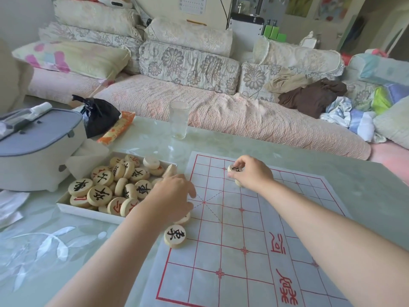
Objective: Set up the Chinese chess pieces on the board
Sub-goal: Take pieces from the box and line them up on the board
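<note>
Board (254,229) nearly bare. Tray (88,210) alongside keeps loose pieces within reach. Right hand (251,173) pinches one piece (233,169) over far grid; left hand (174,196), fingers curled, covers another (183,219) at near edge, beside a placed piece (174,235).

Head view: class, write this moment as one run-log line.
left hand: over piece at board edge | right hand: fingers hold black-marked piece over board | tray: most pieces unplaced
</note>
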A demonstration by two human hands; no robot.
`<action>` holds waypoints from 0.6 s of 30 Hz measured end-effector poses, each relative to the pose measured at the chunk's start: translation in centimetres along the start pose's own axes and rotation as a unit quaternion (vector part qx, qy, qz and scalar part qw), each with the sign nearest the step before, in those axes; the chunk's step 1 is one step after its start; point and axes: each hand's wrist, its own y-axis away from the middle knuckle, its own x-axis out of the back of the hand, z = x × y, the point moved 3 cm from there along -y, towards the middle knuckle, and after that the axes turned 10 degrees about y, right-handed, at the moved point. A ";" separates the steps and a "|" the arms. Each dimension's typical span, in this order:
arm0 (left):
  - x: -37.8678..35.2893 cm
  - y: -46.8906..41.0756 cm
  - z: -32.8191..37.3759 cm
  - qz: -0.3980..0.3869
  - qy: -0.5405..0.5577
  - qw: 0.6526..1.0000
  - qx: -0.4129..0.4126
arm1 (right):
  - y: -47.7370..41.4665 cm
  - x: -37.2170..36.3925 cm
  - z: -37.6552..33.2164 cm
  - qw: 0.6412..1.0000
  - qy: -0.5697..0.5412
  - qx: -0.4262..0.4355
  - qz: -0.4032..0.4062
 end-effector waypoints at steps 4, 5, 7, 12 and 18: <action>-1.1 0.0 -0.6 -0.048 0.023 0.999 -0.007 | -2.2 -1.2 -0.7 0.999 0.031 0.008 0.005; -1.3 0.0 -0.7 -0.054 0.027 0.998 -0.005 | -2.7 -1.5 -1.0 0.999 0.040 0.013 0.012; -1.5 -0.1 -0.8 -0.064 0.036 0.997 -0.001 | -3.3 -1.9 -1.5 0.998 0.046 0.023 0.023; -1.7 -0.2 -1.0 -0.077 0.042 0.996 0.005 | -3.9 -2.7 -1.7 0.994 0.104 0.038 -0.018; -1.2 0.1 -1.0 -0.052 0.049 0.997 -0.006 | -2.7 -1.8 -3.3 0.994 0.085 0.070 0.006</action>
